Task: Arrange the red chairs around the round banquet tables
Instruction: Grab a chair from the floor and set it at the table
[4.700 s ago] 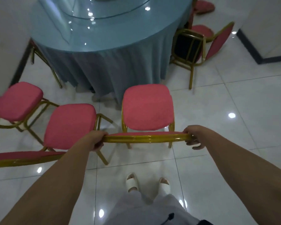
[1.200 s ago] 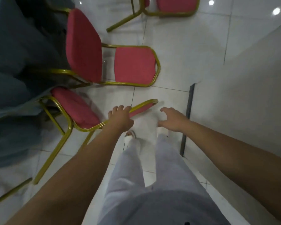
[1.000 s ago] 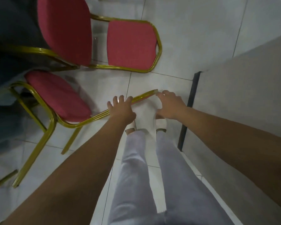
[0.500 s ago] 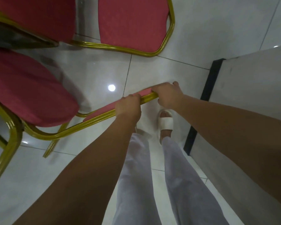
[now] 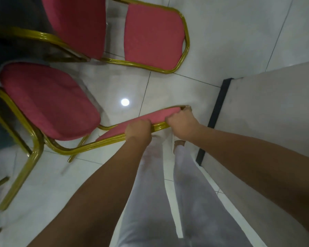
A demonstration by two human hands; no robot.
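Red padding, gold tubing: the nearest red padded chair with a gold metal frame (image 5: 48, 104) is right in front of the person, over the glossy white tile floor (image 5: 221, 41). Its seat points toward the dark cloth (image 5: 16, 15) at far L, and its back is toward the person. Both hands clamp the top of its backrest (image 5: 150, 118). The left hand (image 5: 138, 130) is curled over the rail. The right hand (image 5: 181, 125) is just beside it at the rail's corner, fingers wrapped round; the hands are close but not touching. A second red-and-gold chair (image 5: 153, 36) sits just beyond, also by the cloth. A pale wall w/ a black baseboard (image 5: 275, 113) runs on the R, near the person's white trousers (image 5: 150, 193).
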